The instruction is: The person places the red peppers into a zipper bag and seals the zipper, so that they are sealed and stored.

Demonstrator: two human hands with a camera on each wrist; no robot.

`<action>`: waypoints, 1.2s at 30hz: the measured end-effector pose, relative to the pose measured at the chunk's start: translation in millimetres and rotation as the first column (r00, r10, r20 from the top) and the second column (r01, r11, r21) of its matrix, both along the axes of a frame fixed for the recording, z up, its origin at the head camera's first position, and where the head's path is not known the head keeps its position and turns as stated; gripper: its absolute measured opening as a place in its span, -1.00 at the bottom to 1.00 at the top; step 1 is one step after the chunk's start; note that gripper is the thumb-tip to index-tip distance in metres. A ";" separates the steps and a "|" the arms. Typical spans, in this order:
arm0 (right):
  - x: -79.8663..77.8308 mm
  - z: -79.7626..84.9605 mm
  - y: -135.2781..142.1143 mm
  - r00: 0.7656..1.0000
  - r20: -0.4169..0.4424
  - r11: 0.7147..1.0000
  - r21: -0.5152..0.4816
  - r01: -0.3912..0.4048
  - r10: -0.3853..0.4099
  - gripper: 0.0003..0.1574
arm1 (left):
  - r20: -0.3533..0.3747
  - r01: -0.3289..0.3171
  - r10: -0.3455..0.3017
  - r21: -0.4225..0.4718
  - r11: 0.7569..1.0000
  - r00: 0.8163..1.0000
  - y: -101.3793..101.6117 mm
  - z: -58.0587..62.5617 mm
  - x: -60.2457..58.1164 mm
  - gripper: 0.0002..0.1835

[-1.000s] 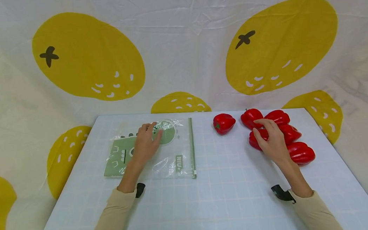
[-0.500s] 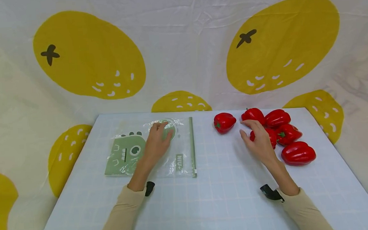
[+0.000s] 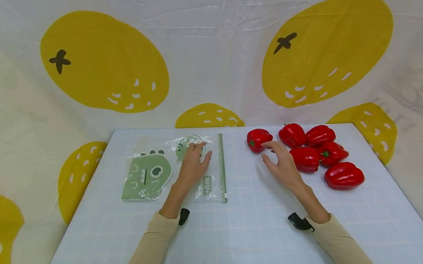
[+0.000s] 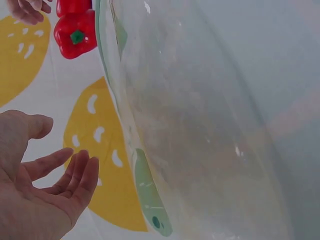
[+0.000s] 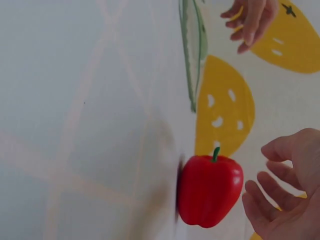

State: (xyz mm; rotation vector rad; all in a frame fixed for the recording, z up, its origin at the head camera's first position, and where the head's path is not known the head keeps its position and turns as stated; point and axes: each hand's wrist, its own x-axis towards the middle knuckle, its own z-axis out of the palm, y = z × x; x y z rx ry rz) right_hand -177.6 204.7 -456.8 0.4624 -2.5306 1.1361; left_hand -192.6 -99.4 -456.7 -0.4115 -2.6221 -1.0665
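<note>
A clear zip bag (image 3: 178,190) printed with green dinosaur shapes lies flat on the left half of the table, its green slider strip (image 3: 222,163) along the right edge. Over the bag hovers my left hand (image 3: 191,165), fingers loosely bent and holding nothing; the left wrist view shows a gap between it and the bag (image 4: 200,125). My right hand (image 3: 282,166) is above the table just in front of a single red bell pepper (image 3: 258,139), apart from it in the right wrist view, where the pepper (image 5: 210,192) stands beside the relaxed fingers. Nothing is in that hand.
Several more red bell peppers (image 3: 344,176) sit in a cluster to the right of my right hand. The table (image 3: 239,235) has a pale checked cover. Behind it hangs a white cloth (image 3: 214,59) with yellow fruit prints.
Both hands have moved toward the middle: the left one slid rightward over the bag, the right one went left from the pepper cluster to the single pepper. The bag and peppers stay put.
</note>
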 end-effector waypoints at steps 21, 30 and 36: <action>1.1 -13.9 -37.9 0.989 0.112 0.995 -0.020 -0.098 0.099 -0.46 | 0.164 0.062 -0.046 -0.091 0.994 0.985 42.0 -10.9 4.2 -0.47; 2.8 -16.4 -48.6 0.983 0.119 0.990 -0.016 -0.138 0.139 -0.51 | 0.264 0.044 -0.015 -0.107 0.993 0.964 49.9 -13.6 9.8 -0.42; 3.1 -17.5 -50.9 0.977 0.139 0.987 -0.009 -0.162 0.161 -0.54 | 0.283 0.048 -0.025 -0.076 0.996 0.959 50.5 -16.3 12.6 -0.50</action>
